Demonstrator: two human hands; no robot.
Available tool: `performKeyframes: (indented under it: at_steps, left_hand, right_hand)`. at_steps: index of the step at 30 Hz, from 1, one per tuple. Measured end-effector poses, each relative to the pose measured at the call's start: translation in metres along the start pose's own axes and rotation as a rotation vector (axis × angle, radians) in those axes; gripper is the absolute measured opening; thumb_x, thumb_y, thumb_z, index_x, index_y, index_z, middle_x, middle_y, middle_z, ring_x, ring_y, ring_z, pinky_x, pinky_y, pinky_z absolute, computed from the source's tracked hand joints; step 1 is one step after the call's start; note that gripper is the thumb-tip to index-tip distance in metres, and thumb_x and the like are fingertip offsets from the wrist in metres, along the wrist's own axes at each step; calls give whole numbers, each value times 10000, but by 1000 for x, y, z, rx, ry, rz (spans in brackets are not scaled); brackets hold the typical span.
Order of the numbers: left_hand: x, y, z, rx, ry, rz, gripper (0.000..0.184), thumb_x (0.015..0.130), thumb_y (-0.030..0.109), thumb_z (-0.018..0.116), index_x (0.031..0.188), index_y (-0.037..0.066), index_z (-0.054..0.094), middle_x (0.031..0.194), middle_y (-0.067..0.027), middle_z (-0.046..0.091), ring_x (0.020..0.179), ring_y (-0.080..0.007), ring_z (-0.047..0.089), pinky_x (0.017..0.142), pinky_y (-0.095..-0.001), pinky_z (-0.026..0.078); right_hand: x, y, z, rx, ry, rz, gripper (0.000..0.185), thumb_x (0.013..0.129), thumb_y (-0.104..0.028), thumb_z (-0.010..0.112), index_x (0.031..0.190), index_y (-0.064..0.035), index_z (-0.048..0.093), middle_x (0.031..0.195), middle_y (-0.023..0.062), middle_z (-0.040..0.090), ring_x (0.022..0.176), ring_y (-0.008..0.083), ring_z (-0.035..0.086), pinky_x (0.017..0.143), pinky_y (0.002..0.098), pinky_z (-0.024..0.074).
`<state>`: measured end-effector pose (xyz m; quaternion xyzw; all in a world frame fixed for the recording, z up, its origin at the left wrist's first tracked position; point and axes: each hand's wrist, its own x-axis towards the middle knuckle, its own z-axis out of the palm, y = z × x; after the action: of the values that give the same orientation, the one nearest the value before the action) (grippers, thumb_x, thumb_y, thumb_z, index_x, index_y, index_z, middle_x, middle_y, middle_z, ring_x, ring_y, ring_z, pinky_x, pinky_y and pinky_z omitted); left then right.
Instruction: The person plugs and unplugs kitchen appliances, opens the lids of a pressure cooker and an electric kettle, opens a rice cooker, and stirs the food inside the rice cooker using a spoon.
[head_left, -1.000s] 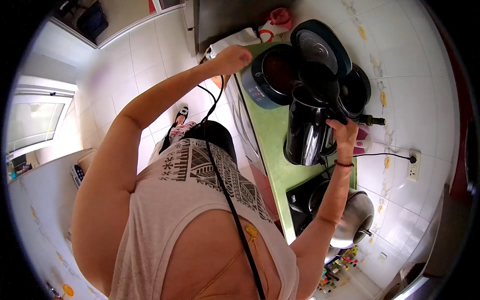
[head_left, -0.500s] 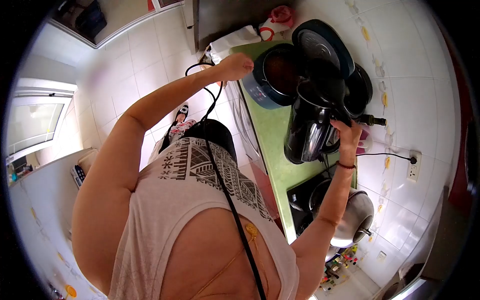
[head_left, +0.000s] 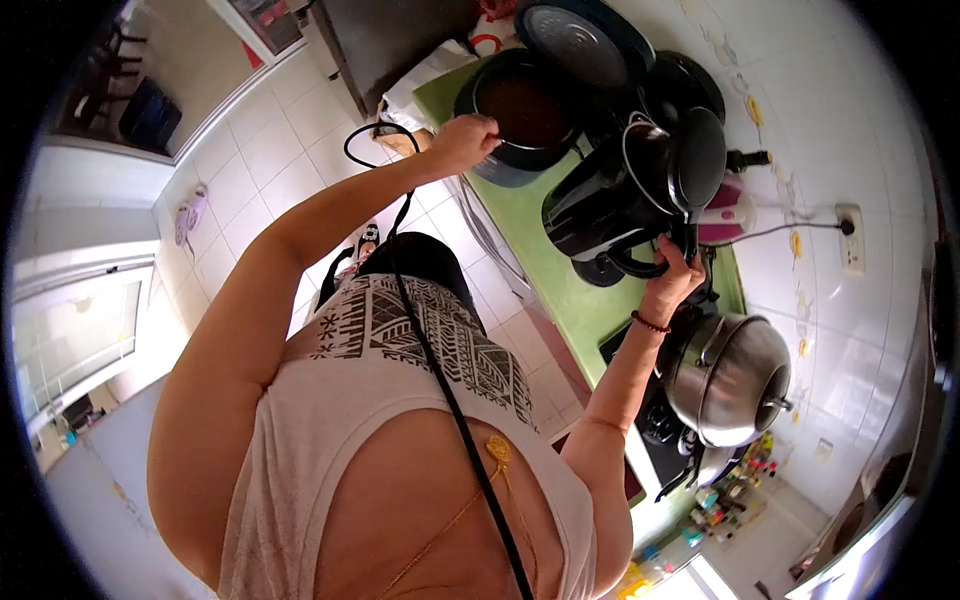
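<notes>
My right hand (head_left: 674, 272) is wrapped round the handle of a black electric kettle (head_left: 590, 200), whose lid stands open. The kettle is over the counter, with a round black base (head_left: 598, 271) partly showing under it. Left of it stands an open rice cooker (head_left: 468, 108) with something dark brown in its pot. At the cooker's near rim, my left hand (head_left: 465, 143) has its fingers curled closed. Whether they grip the rim or something small, I cannot make out.
The green counter (head_left: 565, 305) runs along a tiled wall. A domed steel pot (head_left: 735, 380) sits on the stove to the right. A plugged cord (head_left: 790, 232) reaches the wall socket (head_left: 850, 240). A black cable (head_left: 425, 330) hangs down my front.
The kettle has drawn back from the cooker, and its open lid and base now show. My left hand has come against the cooker's rim. The whole view has shifted.
</notes>
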<state>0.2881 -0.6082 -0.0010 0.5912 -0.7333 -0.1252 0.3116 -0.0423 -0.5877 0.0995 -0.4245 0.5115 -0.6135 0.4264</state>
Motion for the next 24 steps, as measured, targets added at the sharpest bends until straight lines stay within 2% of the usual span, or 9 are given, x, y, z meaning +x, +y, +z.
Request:
performKeyframes:
  at_steps: [3,5,6,7,9,10,14,20,24]
  left_hand:
    - [1,4,-2,-5,25,50,144,738,147,606,833,47,565,698,-120,583,623,-267,578,567,-350,467]
    - [4,5,0,15,147,121,170,737,124,598,895,69,571,752,-118,581,675,-276,573,583,-346,469]
    - [5,5,-1,-30,54,40,186,754,132,550,931,86,583,837,-113,573,768,-279,562,672,-364,457]
    - [7,2,1,-32,45,48,186,754,132,550,931,86,583,837,-113,573,768,-279,562,672,-364,457]
    - [13,0,1,-48,138,139,142,738,76,575,879,72,593,773,-121,575,680,-261,569,583,-321,470]
    - [14,2,-1,-63,91,75,119,742,73,580,858,61,599,772,-118,576,656,-229,570,571,-297,466]
    - [18,0,-7,-38,80,49,120,768,88,570,876,43,594,778,-111,585,626,-189,571,560,-268,456]
    - [28,-2,-7,-28,92,54,130,776,104,559,883,38,593,756,-108,591,612,-190,576,551,-270,457]
    - [32,3,-11,-40,99,38,151,782,128,564,901,40,595,776,-102,593,619,-179,572,556,-265,452]
  right_hand:
    - [-6,7,-17,-47,53,-53,119,583,-22,640,576,9,525,528,6,471,466,88,365,458,248,262]
    - [-10,10,-27,-83,83,-61,99,586,-21,636,593,11,543,534,-9,472,464,73,356,453,235,252]
    - [-13,9,-31,-110,124,-46,89,586,-15,634,613,15,555,541,-15,476,468,65,355,453,226,250]
    - [-16,9,-35,-138,163,-30,85,586,-10,631,633,19,567,549,-21,480,472,56,355,452,217,247]
    - [-20,16,-49,-140,187,-48,92,584,-4,629,654,24,576,557,-22,487,477,53,360,454,211,250]
    - [-22,20,-55,-142,200,-66,106,583,2,626,676,29,585,565,-23,495,483,49,364,455,206,253]
    - [-34,36,-68,-81,366,-65,64,574,33,607,620,22,564,525,-4,489,449,76,377,442,219,266]
    - [-41,71,-105,-75,340,-138,57,587,22,607,622,20,561,534,2,501,449,72,381,442,219,274]
    - [-52,69,-104,-110,320,-149,66,588,12,616,617,11,556,539,-10,496,457,69,389,449,212,287]
